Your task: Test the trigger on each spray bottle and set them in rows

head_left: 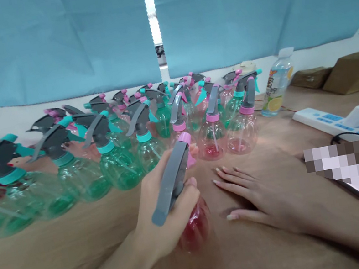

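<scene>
I note left hand (156, 208) curled round a pink spray bottle (196, 230) near centre, sprayer (172, 179) seemingly fitted, apart from far grouped bottles (121, 167) already looking assembled; right hand (257, 192) spread, empty, on the table (253, 260).

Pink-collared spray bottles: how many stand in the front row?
3: a spray bottle just beyond the left hand, partly hidden by it; a second bottle to its right; and a third bottle rightmost. The hand covers the collar of the held bottle; more may be hidden farther back.
</scene>
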`<state>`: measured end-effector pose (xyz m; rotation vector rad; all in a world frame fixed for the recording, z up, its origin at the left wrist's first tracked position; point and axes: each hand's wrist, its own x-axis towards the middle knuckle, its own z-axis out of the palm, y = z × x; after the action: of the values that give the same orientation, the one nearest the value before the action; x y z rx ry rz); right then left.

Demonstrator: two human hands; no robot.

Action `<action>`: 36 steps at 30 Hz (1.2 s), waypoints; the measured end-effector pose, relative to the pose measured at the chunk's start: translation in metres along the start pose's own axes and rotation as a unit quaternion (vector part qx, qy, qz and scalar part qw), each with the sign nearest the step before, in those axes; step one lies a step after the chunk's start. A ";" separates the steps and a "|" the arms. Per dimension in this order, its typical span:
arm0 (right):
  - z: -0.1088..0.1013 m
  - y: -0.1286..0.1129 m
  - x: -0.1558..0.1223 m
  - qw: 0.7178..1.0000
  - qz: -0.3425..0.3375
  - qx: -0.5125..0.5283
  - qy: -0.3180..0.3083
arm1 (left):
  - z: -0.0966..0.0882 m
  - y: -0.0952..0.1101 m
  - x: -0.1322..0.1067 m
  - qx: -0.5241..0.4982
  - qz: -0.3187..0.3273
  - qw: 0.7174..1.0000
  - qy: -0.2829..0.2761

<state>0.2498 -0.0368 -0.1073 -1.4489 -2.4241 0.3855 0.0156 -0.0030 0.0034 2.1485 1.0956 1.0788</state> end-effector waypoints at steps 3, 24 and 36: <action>0.000 0.000 0.000 1.000 -0.002 0.000 0.003 | 0.002 -0.001 -0.001 -0.017 -0.005 1.000 -0.009; -0.002 -0.002 -0.001 1.000 0.003 0.000 0.004 | 0.006 0.001 0.000 -0.058 -0.034 0.998 -0.022; 0.002 0.002 -0.001 1.000 -0.008 0.007 0.016 | 0.008 -0.002 -0.003 -0.016 -0.028 0.999 -0.001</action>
<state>0.2512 -0.0374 -0.1098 -1.4177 -2.4020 0.3727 0.0197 -0.0047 -0.0039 2.0822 1.1228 1.0608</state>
